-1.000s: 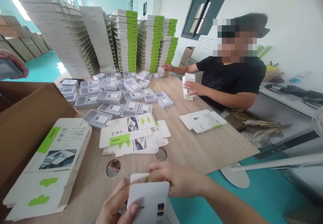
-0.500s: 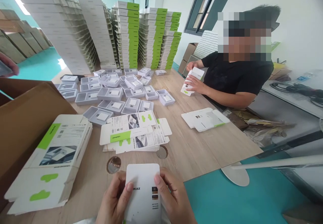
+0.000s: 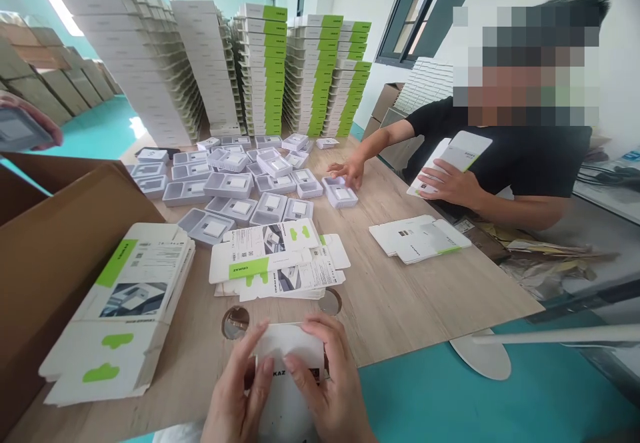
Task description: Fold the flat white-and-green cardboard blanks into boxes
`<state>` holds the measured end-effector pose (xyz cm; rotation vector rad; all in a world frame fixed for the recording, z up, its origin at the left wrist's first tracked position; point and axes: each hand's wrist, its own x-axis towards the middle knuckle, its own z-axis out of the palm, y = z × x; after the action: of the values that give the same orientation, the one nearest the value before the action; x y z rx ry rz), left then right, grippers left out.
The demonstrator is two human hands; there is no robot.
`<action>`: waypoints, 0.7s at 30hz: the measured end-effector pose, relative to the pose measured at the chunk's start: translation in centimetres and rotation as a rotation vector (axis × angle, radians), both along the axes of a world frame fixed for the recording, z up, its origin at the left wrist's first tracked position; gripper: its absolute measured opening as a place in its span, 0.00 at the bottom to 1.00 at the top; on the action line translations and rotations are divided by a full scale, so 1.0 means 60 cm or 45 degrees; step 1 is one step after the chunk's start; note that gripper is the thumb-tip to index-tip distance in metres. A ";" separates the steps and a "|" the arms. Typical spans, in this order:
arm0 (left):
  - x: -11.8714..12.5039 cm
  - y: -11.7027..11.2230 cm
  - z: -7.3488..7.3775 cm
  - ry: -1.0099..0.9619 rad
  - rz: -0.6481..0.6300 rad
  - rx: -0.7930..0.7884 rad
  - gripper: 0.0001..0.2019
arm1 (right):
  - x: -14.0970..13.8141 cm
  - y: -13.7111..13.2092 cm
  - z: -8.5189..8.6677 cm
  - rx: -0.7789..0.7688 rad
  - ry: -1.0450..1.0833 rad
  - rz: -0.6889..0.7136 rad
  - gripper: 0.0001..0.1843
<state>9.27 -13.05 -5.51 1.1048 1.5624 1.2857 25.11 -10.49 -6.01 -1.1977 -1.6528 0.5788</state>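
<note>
At the near table edge I hold a white printed carton (image 3: 287,406), dark lettering facing me. My left hand (image 3: 237,386) grips its left side, thumb on the front and fingers around the edge. My right hand (image 3: 333,383) holds the right side the same way, its thumb pressing the face near the middle and partly covering the dark printed labels. Just beyond lies a loose pile of flat white-and-green cartons (image 3: 275,260). To the left rests a taller stack of flat cartons (image 3: 125,303). The carton's lower end runs out of view.
Several white plastic trays (image 3: 230,183) with small white items cover the table's middle. Tall stacks of boxes (image 3: 265,70) stand behind. A brown cardboard box (image 3: 75,263) is at left. On the right a co-worker (image 3: 500,163) holds a carton and reaches to a tray; flat cartons (image 3: 417,238) lie nearby.
Both my hands have shifted up the carton, fingers now over its top edge and thumbs closer together. The co-worker's one hand has gone from the carton to a tray.
</note>
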 end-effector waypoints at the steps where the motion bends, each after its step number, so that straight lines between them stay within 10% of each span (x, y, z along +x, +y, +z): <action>1: -0.001 0.001 0.001 0.070 -0.017 0.034 0.26 | -0.002 -0.002 -0.001 0.000 0.016 -0.034 0.12; 11: 0.001 0.007 0.033 0.196 -0.082 0.256 0.15 | -0.020 0.000 0.028 -0.072 0.131 -0.144 0.12; 21: -0.008 0.080 0.082 0.218 -0.021 0.950 0.11 | -0.035 0.091 0.115 0.812 -0.006 -0.152 0.10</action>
<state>8.76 -8.22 -0.60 1.7100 1.1917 1.8712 23.03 -5.04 0.89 -0.8118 -1.5831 -0.0394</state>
